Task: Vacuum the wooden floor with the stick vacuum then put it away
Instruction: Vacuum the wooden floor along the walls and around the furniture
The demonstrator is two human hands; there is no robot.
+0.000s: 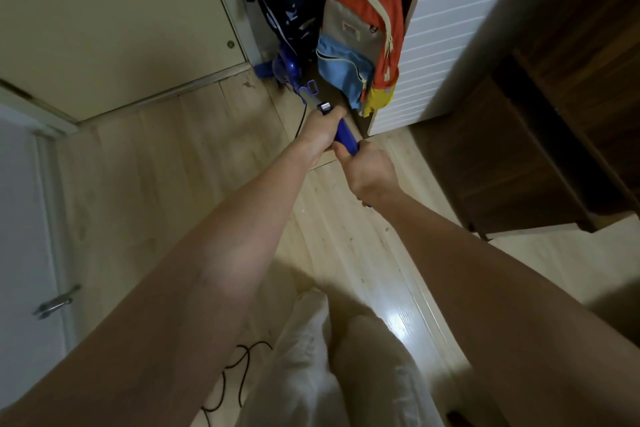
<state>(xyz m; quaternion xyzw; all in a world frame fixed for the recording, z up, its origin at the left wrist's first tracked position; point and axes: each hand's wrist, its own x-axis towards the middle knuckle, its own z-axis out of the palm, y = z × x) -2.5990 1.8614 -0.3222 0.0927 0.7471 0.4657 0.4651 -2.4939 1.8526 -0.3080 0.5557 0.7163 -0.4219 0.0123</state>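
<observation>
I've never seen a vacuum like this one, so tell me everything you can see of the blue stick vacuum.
The stick vacuum is blue-violet, plastic by its look, with a small silvery part near the handle. It slants away from the person, its floor head down by the open closet, beside the hanging colourful backpack. The left hand grips the handle higher up, and the right hand grips its end. A thin black cord trails from it over the wooden floor.

Both hands, left hand [320, 130] and right hand [369, 172], grip the blue stick vacuum [344, 137] beside a hanging backpack [360, 35].

arms: ours are bare, no sleeves showing | legs: we wear pale cream trousers [346, 374], loose, creased
</observation>
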